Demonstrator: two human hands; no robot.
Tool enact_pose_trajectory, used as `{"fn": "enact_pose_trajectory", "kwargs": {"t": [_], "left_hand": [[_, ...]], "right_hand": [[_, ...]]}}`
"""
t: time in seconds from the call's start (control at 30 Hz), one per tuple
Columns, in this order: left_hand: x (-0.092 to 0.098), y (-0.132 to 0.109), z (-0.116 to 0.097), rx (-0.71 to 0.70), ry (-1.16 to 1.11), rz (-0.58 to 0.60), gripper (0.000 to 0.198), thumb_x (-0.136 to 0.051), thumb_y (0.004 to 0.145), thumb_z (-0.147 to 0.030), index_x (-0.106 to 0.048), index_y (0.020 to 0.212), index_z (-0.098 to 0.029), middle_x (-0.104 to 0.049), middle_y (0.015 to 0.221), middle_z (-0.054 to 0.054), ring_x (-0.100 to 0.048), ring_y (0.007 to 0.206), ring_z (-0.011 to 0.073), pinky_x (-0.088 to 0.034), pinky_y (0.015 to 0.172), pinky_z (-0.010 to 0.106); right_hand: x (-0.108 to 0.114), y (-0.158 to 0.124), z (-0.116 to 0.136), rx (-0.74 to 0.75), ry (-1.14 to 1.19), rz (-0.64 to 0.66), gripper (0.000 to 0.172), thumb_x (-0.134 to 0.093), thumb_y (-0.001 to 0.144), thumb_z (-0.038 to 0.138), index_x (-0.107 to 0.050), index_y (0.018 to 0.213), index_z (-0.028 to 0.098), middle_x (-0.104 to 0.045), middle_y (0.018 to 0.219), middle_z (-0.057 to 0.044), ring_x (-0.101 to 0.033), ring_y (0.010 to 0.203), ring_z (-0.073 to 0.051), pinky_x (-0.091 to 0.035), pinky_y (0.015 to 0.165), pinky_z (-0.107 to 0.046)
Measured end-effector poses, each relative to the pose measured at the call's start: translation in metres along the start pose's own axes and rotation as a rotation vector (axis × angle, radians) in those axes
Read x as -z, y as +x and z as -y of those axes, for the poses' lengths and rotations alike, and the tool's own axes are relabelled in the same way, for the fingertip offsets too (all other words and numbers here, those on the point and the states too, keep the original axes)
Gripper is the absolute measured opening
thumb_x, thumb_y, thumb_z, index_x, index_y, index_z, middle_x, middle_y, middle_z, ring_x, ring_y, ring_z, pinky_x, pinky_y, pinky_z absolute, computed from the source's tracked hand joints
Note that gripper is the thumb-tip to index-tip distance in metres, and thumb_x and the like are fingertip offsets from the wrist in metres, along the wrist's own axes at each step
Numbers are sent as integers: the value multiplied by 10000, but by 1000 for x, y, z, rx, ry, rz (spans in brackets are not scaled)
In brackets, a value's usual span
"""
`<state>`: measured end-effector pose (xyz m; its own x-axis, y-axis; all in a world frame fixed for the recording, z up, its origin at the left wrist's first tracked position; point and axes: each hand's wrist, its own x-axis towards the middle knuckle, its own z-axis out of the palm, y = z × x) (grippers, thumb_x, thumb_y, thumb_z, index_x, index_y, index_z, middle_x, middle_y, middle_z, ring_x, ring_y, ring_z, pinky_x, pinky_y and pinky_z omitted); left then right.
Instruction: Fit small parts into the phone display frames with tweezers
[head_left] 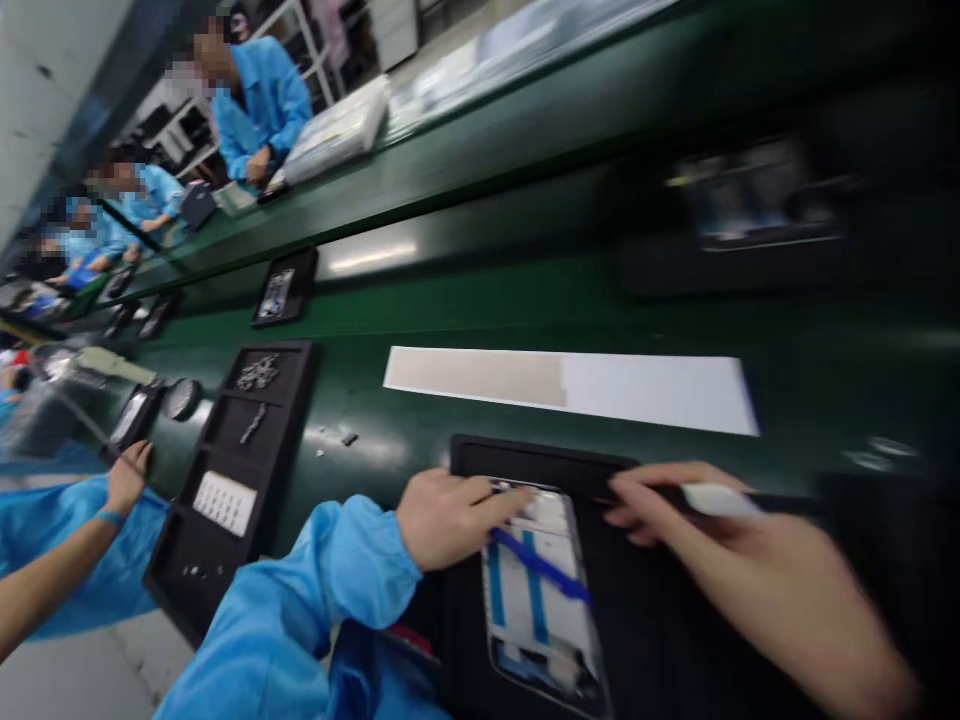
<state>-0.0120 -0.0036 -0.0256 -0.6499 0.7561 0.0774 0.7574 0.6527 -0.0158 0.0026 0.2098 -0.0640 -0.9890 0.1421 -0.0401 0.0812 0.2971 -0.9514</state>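
Observation:
An opened phone body (pixel 540 590) with white parts and blue strips lies in a black tray (pixel 525 460) on the green belt, close in front of me. My left hand (pixel 450 515), in a blue sleeve, rests on the phone's upper end with fingers stretched flat. A thin blue strip (pixel 544 568) runs slantwise across the phone from under those fingers. My right hand (pixel 705 530) is closed round a white pen-like tool (pixel 720 498). The tool's dark tip points left, just beside the phone's top right corner. The picture is smeared by motion.
A long black parts tray (pixel 232 480) with several compartments lies to the left. A white paper strip (pixel 570 385) lies on the belt (pixel 450 300) behind my tray. Another tray holding a phone (pixel 285 285) sits farther back. A co-worker's hand (pixel 127 475) is at far left; people in blue coats (pixel 262 100) sit opposite.

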Motion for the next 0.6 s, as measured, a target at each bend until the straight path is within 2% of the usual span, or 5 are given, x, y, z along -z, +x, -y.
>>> {"fn": "enact_pose_trajectory", "kwargs": {"t": [0.07, 0.17, 0.33, 0.6], "left_hand": [[-7, -12, 0, 18, -44, -183, 270, -518, 909, -141, -674, 1120, -205, -600, 646, -33, -605, 561, 102, -415, 520, 262], [-13, -23, -2, 52, -152, -330, 284, -475, 887, -63, -689, 1028, -183, -600, 619, -34, -562, 513, 103, -396, 514, 277], [-12, -22, -7, 72, -216, -346, 277, -460, 896, -43, -689, 985, -168, -608, 614, -29, -534, 496, 101, -374, 504, 272], [-11, -20, -6, 89, -227, -355, 282, -452, 895, -44, -690, 975, -172, -600, 601, -32, -529, 492, 99, -364, 503, 265]], "right_hand": [[18, -4, 9, -14, 6, 14, 523, -614, 781, 727, -643, 753, 206, -648, 686, -65, -627, 516, -211, -517, 463, -324], [18, -3, 19, 42, -26, 19, 455, -590, 842, 652, -634, 759, 206, -645, 666, -43, -637, 541, -204, -495, 491, -303], [9, -5, 21, 153, -118, 42, 378, -542, 924, 552, -634, 787, 211, -666, 709, -26, -627, 562, -177, -430, 473, -272], [6, -8, 24, 261, -216, 35, 402, -466, 982, 551, -606, 808, 217, -673, 701, -5, -525, 435, -129, -389, 461, -279]]}}
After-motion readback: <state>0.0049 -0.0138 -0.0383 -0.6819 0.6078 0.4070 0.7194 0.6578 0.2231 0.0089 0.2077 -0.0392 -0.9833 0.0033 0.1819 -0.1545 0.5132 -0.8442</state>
